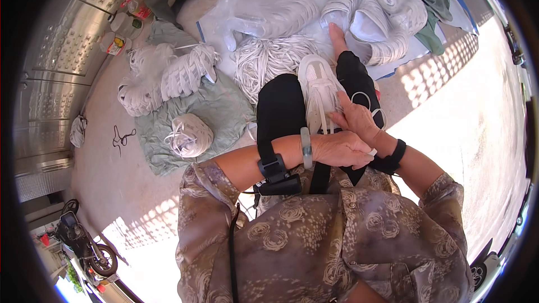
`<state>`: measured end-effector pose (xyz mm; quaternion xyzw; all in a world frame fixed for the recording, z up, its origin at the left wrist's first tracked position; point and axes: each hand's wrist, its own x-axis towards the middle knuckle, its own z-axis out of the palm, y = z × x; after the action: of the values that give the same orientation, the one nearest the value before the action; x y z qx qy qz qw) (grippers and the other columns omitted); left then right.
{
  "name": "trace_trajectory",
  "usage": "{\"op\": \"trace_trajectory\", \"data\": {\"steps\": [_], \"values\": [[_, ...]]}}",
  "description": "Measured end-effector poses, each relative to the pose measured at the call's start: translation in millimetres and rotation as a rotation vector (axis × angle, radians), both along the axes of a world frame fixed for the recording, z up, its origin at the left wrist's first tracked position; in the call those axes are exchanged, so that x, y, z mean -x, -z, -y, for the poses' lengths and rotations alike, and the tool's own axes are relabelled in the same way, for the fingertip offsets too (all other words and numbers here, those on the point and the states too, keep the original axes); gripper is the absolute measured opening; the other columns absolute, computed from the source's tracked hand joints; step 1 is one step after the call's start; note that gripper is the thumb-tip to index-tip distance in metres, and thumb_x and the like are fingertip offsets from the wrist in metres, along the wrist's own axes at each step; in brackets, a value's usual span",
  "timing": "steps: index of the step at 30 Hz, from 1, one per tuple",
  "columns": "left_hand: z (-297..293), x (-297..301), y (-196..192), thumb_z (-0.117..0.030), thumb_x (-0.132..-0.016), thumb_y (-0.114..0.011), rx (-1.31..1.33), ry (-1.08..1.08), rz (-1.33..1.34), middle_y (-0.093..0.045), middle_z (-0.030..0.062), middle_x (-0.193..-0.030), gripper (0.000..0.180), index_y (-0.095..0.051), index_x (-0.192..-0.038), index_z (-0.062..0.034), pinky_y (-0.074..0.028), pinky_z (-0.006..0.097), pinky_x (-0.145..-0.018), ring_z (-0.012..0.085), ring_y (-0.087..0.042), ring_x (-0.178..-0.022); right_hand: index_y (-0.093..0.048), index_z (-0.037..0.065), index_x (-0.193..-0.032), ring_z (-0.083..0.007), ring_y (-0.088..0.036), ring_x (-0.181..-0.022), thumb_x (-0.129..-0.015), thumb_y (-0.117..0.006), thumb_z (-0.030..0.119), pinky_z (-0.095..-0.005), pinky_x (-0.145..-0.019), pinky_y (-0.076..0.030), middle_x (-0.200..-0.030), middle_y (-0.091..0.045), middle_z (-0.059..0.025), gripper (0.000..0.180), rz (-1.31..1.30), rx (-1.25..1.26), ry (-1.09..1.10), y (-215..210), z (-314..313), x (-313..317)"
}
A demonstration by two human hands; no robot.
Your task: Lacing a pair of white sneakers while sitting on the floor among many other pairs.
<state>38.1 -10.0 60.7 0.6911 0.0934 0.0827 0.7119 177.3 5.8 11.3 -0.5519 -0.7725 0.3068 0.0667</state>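
A white sneaker [318,81] with crisscrossed laces rests between my knees, toe pointing away. My right hand [359,119] closes on its right side near the lacing, thumb by the lace rows. My left hand [343,149] crosses in front of the right wrist, its fingers pinched together. A short white bit, seemingly the end of a shoelace [372,152], sticks out from its fingertips. Another length of white lace [368,100] loops out beyond my right hand over the right knee. My left hand partly hides the heel end of the sneaker.
A pile of loose white laces [272,60] lies beyond my left knee. Stacked white shoe uppers [188,73] sit on a green cloth [224,98], with a single shoe [191,136] nearer. More uppers [387,17] lie on plastic sheeting [222,19]. Scissors [122,137] lie at left.
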Motion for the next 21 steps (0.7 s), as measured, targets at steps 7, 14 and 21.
{"op": "trace_trajectory", "data": {"steps": [7,14,21], "values": [[-4,-5,9,-0.029,-0.092,-0.039,-0.073,0.008,-0.05,-0.042,-0.0021,-0.056,0.037,-0.05,-0.066,-0.0054,-0.034,0.024,-0.05,0.0071,-0.039,-0.053,-0.036,0.002,-0.1,-0.038,-0.061,-0.067,-0.084,-0.05,0.038,-0.0457,-0.058,-0.048,-0.071,-0.06,-0.0223,0.042,0.207,-0.118,0.011,19,-14,5],[-2,-2,12,-0.033,-0.091,-0.041,0.024,-0.066,-0.164,-0.037,-0.0049,-0.055,0.036,-0.05,-0.067,-0.0073,-0.027,0.02,-0.044,0.0044,-0.035,-0.049,-0.038,0.001,-0.099,-0.0381,-0.061,-0.069,-0.084,-0.05,0.04,-0.0445,-0.061,-0.049,-0.071,-0.06,-0.022,0.043,0.191,-0.145,0.007,25,-16,10],[-2,-6,14,-0.032,-0.092,-0.041,-0.037,-0.01,-0.188,-0.038,-0.0048,-0.057,0.036,-0.05,-0.068,-0.0063,-0.029,0.022,-0.048,0.0052,-0.034,-0.053,-0.038,0.0,-0.102,-0.0383,-0.061,-0.073,-0.082,-0.053,0.036,-0.0443,-0.063,-0.049,-0.073,-0.061,-0.0224,0.044,0.146,-0.19,0.047,30,-13,4]]}}
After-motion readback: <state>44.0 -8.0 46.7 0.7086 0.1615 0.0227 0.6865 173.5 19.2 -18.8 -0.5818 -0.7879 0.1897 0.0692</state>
